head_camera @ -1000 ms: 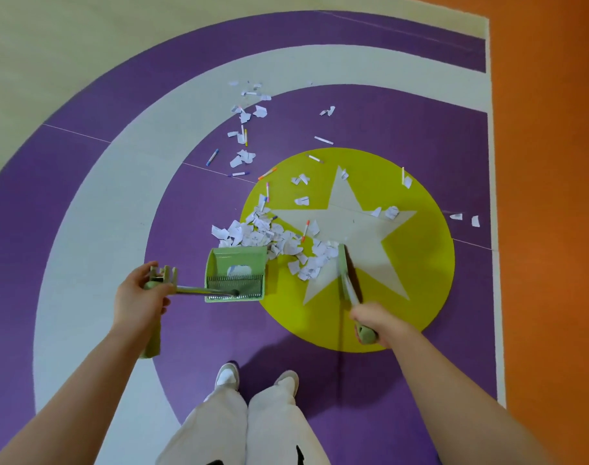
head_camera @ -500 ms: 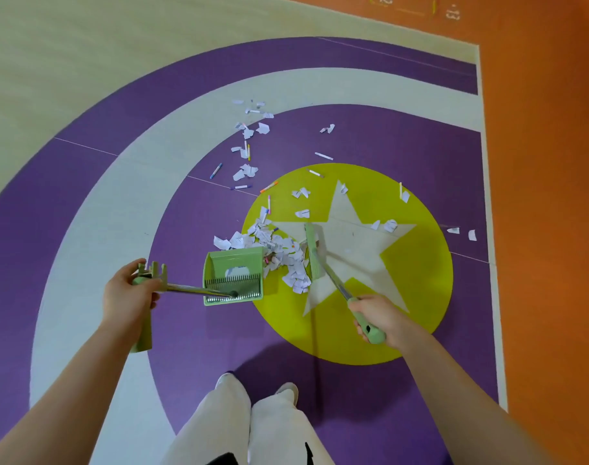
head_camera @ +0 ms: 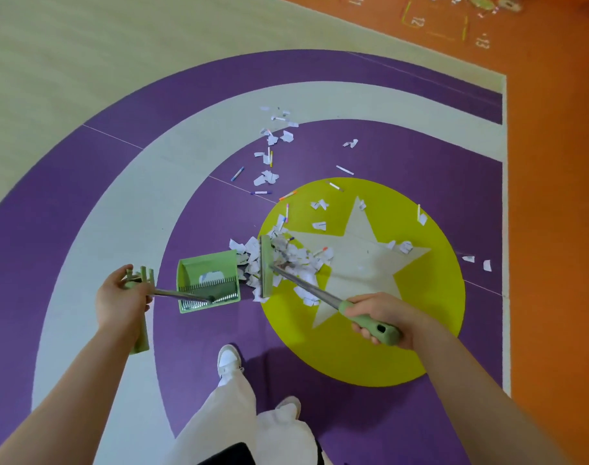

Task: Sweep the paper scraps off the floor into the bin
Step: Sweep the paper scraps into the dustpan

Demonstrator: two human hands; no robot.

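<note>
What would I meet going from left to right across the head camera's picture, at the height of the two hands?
left hand on the dustpan's handle → green dustpan → broom head against the pile of paper scraps → right hand gripping the broom handle → orange floor.

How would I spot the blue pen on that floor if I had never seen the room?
Find the yellow circle with the pale star. Up and left of it, on the purple ring, a thin seam line crosses the floor. The blue pen lies just above that seam, alone, left of the paper scraps; the other pens lie among them.
</note>
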